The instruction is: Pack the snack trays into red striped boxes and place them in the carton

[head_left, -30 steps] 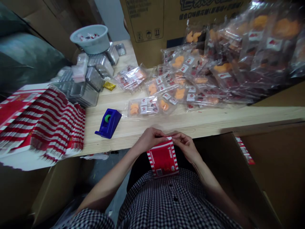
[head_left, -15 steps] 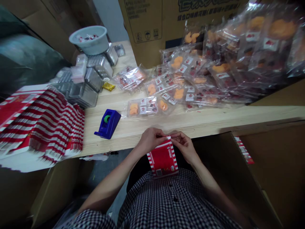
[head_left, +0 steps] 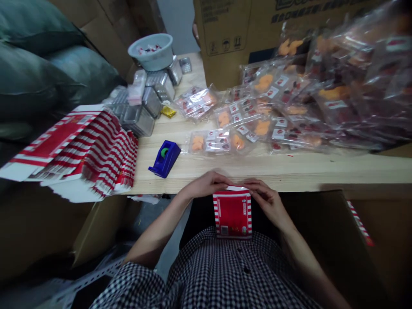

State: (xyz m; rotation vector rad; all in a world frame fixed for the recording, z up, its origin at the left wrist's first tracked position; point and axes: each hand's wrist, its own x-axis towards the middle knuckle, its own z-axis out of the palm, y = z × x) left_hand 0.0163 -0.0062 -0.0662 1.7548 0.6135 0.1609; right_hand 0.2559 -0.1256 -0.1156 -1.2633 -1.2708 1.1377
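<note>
Red carton [head_left: 232,219] with white-striped side edges is resting at the lower centre of the frame, just below the front edge of the counter, its bottom touching the front of a black-and-white checked shirt [head_left: 222,274]. Its printed panel is facing up, with a small barcode showing near the lower left corner and a pale strip running along its top edge. The left hand [head_left: 209,185] is pinching the upper left corner, thumb and fingers closed together on it. The right hand [head_left: 264,198] is gripping the upper right corner in much the same way, so both hands are clamping one edge.

Beyond the hands, the pale wooden counter [head_left: 309,171] is stretching across the frame. A blue tape dispenser [head_left: 169,164] with a green core is sitting left of centre, and a big stack of striped cartons [head_left: 106,150] is leaning in layers at the left. Behind that stack, clear plastic cases [head_left: 141,122] are piling up beside a small yellow packet [head_left: 168,111], and a pale basin [head_left: 157,60] is standing on some of them. Clear bags with orange pieces [head_left: 264,126] are lying from the centre to the upper right, where they are heaping high before a large cardboard box [head_left: 222,71].
</note>
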